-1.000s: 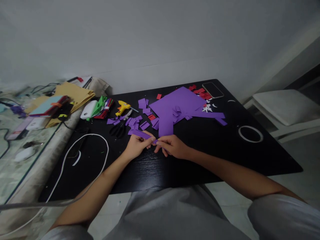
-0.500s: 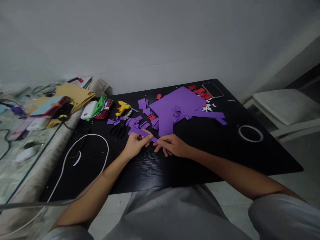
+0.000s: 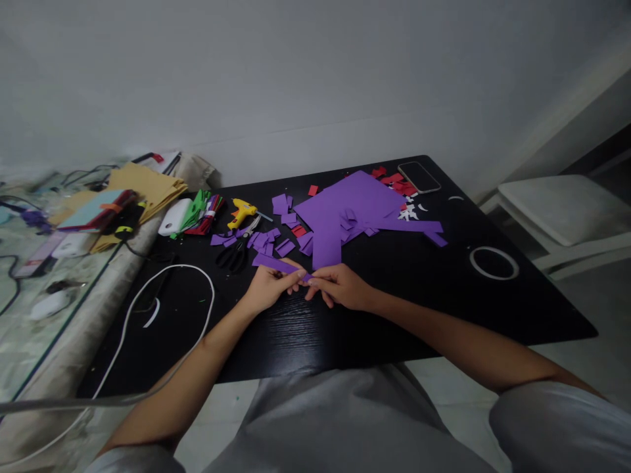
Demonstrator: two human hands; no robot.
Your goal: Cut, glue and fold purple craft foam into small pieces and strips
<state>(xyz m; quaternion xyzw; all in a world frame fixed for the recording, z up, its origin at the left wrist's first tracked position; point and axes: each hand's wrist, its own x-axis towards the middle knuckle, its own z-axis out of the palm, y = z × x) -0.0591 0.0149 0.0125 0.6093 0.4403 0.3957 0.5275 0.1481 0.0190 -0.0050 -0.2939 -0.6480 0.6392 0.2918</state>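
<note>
My left hand [image 3: 270, 286] pinches a narrow purple paper strip [image 3: 277, 264] between thumb and fingers near the table's front edge. The strip's long end sticks out to the upper left. At its right end, my right hand [image 3: 340, 286] pinches the strip with thumb and forefinger, its other fingers loosely curled below. The fingertips of both hands nearly touch. Just beyond them lies a large purple sheet [image 3: 355, 203] with small cut purple pieces [image 3: 261, 242] to its left. Black-handled scissors [image 3: 237, 253] lie left of those pieces.
A yellow glue gun [image 3: 241, 213] and bundled coloured strips [image 3: 204, 213] lie at the back left. Red scraps [image 3: 394, 180] and a phone [image 3: 419, 177] are at the back right. A white ring [image 3: 494, 263] lies on the right; a white cable [image 3: 129, 309] loops on the left.
The strip's right end, earlier stretching under my right fingers, is now drawn in short between both hands' fingertips. My hands have barely shifted.
</note>
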